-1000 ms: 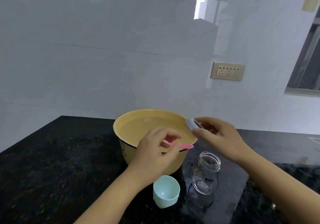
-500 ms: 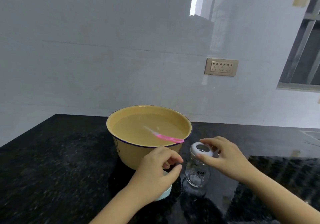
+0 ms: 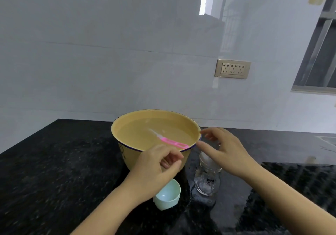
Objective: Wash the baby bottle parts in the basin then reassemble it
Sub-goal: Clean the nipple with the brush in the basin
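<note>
The yellow basin [image 3: 116,127] holds water. A pink brush [image 3: 171,142] lies in it, handle end on the near rim. Right of the basin stands the clear glass bottle [image 3: 207,182], with the white collar and teat [image 3: 205,159] sitting on its mouth. My right hand [image 3: 227,149] hovers over the bottle top with fingers spread and relaxed, gripping nothing; it hides part of the collar. My left hand [image 3: 156,171] hangs in front of the basin, fingers loosely curled, holding nothing. Just below it a mint green cap [image 3: 168,196] stands mouth up on the counter.
Everything stands on a black speckled counter [image 3: 54,171] against a white tiled wall. A wall socket [image 3: 232,69] is above right, and a window [image 3: 320,62] at far right. A sink edge shows at the right border.
My left hand let go of the pink brush, which now lies in the basin. My right hand set the white collar on the bottle and has lifted its fingers off it.
</note>
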A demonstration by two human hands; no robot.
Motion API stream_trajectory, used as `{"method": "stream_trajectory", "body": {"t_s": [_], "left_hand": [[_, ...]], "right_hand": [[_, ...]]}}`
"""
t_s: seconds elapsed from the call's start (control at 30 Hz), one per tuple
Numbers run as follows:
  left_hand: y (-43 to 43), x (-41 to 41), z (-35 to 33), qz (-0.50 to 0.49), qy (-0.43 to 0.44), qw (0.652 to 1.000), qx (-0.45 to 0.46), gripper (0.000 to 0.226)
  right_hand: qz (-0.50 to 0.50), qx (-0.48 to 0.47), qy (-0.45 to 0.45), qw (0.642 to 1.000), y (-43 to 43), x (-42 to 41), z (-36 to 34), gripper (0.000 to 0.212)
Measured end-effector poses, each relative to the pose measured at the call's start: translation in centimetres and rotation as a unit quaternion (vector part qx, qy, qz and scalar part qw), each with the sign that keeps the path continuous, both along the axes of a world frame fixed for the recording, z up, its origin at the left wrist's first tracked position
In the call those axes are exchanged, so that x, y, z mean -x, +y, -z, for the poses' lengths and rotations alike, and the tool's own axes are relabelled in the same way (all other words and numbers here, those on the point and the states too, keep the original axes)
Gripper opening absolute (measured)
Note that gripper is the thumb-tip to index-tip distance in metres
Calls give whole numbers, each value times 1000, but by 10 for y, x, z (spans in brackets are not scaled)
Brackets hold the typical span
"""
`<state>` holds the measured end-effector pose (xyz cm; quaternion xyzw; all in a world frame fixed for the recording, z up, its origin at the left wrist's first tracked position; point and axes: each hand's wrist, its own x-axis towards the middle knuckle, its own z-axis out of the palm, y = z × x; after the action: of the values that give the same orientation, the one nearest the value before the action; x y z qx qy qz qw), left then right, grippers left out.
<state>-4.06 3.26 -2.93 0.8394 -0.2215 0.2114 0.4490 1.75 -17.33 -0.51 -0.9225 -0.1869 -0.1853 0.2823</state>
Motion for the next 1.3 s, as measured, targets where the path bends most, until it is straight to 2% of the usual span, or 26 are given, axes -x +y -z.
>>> {"method": "stream_trajectory", "body": {"t_s": [0.13, 0.3, 0.4, 0.53, 0.73, 0.87, 0.97, 1.13, 1.3], "left_hand": [[11, -5, -12, -19, -18, 1000, -1, 21], [26, -12, -26, -43, -8, 999, -29, 10], [35, -18, -32, -48, -2, 997, -55, 9], [48, -28, -34, -72, 21, 994, -80, 11], [69, -45, -33, -107, 52, 987, -105, 7], [81, -58, -33, -128, 65, 982, -121, 7], [89, -67, -32, -141, 73, 979, -126, 7], [91, -83, -34, -143, 98, 974, -147, 7], [90, -109, -35, -159, 127, 959, -199, 4]], "right_hand": [[-34, -11, 30, 999, 33, -10, -13, 30], [-56, 64, 136, 987, 65, -35, -19, 43], [-51, 126, 165, 977, 76, -49, -18, 51], [-44, 175, 161, 970, 85, -62, -17, 49], [-7, 264, 82, 961, 78, -74, -19, 50], [22, 246, -4, 969, 72, -85, -22, 44], [40, 191, -39, 980, 70, -96, -22, 37], [66, 117, -48, 990, 67, -109, -16, 30], [97, 87, -45, 990, 67, -118, -11, 32]]}}
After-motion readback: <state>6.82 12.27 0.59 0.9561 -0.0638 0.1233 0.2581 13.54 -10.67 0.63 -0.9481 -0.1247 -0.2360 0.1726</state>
